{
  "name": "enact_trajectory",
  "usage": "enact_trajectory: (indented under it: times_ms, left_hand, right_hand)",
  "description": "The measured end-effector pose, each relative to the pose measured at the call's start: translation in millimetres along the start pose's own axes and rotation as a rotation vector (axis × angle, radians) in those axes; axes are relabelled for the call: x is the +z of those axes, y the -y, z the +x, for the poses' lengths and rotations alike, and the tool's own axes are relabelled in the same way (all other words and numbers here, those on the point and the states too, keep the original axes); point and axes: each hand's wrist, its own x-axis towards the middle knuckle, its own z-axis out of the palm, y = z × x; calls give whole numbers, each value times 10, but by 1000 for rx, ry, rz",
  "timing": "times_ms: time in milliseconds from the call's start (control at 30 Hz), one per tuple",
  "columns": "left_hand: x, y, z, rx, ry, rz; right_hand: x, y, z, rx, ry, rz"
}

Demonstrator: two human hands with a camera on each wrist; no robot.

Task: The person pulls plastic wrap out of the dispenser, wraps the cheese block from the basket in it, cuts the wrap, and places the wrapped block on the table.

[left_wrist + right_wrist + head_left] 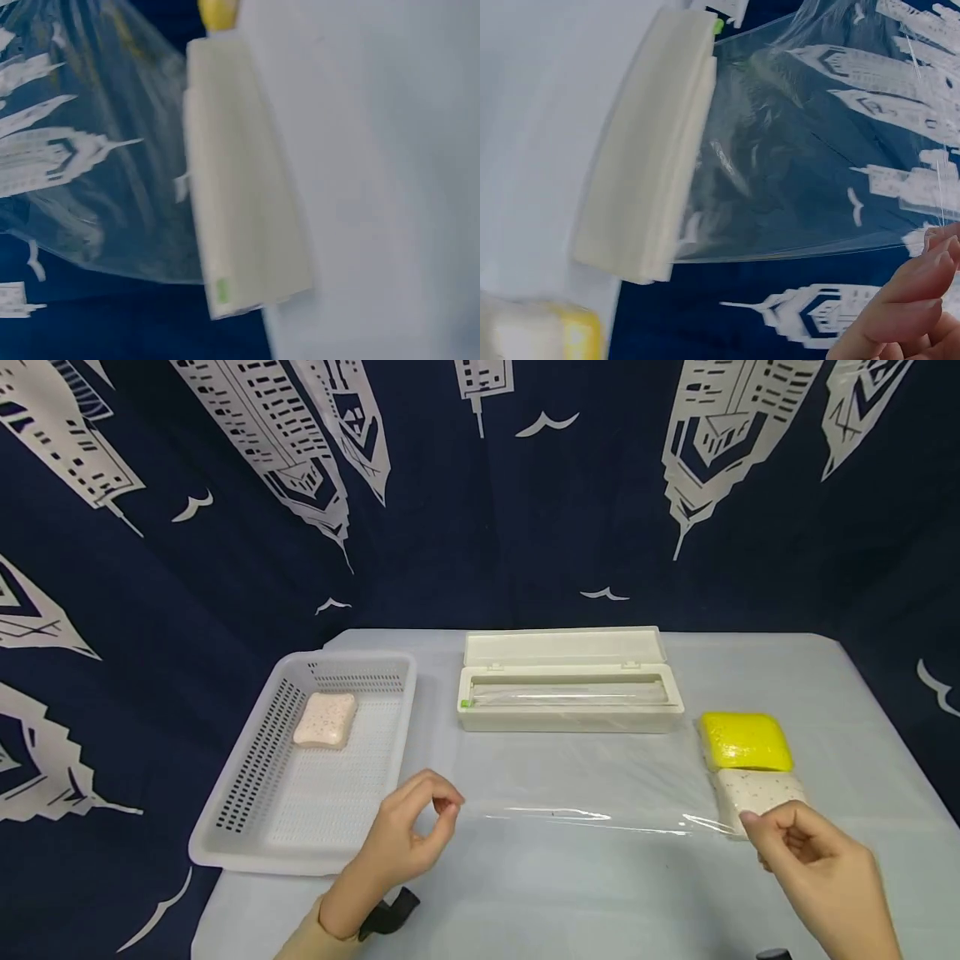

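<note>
Clear plastic wrap (592, 777) stretches from the open cream dispenser box (570, 722) toward me. My left hand (411, 831) pinches the near left corner of the film between thumb and fingers. At the near right corner, my right hand (821, 864) pinches the film, beside a pale speckled block (757, 789). In the right wrist view, curled fingers (904, 307) of that hand show at the film's edge. The left wrist view holds the film (127, 202) and the box (236, 180), but no left fingers.
A white perforated basket (408, 718) stands on the left with a pinkish speckled block (326, 720) inside. Behind the pale block lies a shiny yellow block (746, 741). A grey-white cloth (570, 902) covers the table; a dark printed curtain (487, 543) hangs behind it.
</note>
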Motion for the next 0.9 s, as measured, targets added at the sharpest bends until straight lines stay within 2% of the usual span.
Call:
enact_trajectory:
  times_ms: [200,267,400,600,667,767,900]
  left_hand:
    - [234,-54,-460,-100,119,-55]
    - [286,-65,-575,-136,151,-59]
    - [336,-77,-770,-227,214,-49]
    - [388,-50,-1020,-321,308,24]
    - [417,-32,-1066,-360,335,52]
    - [462,-5,-1107,-455,374,87]
    - [517,30,-1125,-557,423,125]
  right_hand:
    - [60,-333,-183,248,209,-95]
    - [92,-430,-230,287,249,-125]
    - [206,-608,-305,253,299,-183]
    - [416,-854,-371,224,423,-231]
    - [481,-926,-383,169,418,-250]
    - [559,-1002,-376,88,404,-306]
    - [615,-1027,-325,80,461,-374]
